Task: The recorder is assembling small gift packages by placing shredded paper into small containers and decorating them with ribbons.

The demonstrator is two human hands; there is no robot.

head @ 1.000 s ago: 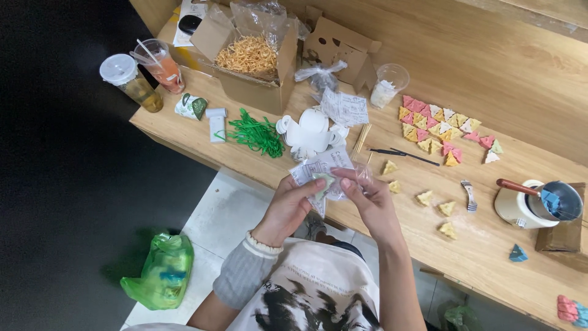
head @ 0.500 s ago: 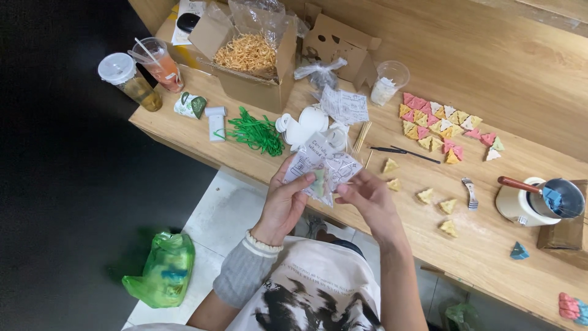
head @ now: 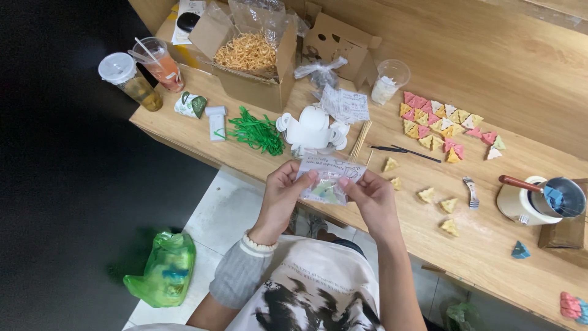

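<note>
Nearest, low at the left on the floor: a green plastic bag (head: 160,277). Above the lap, both hands raised at the near edge of the wooden table (head: 490,257). Left hand (head: 283,195) with its grip pinched on the left side of a small clear packet (head: 329,179), thumb on top; right hand (head: 371,197) with its grip clamped on the packet's right side. Inside the packet, a pale green piece under a white printed slip. Packet held in the air between the two hands, just short of the table.

Just beyond, a white figure-shaped holder (head: 312,127), thin wooden sticks (head: 360,140) to its right, green paper shreds (head: 257,131) to its left. Further right, scattered yellow triangles (head: 442,206), a black tool (head: 405,151), a white pot with a blue-filled cup (head: 539,200). Farther back, rows of pink, yellow and white triangles (head: 446,120), a clear cup (head: 389,81), an open cardboard box of straw-like filling (head: 251,56). Far left, two lidded drinks (head: 143,68).
</note>
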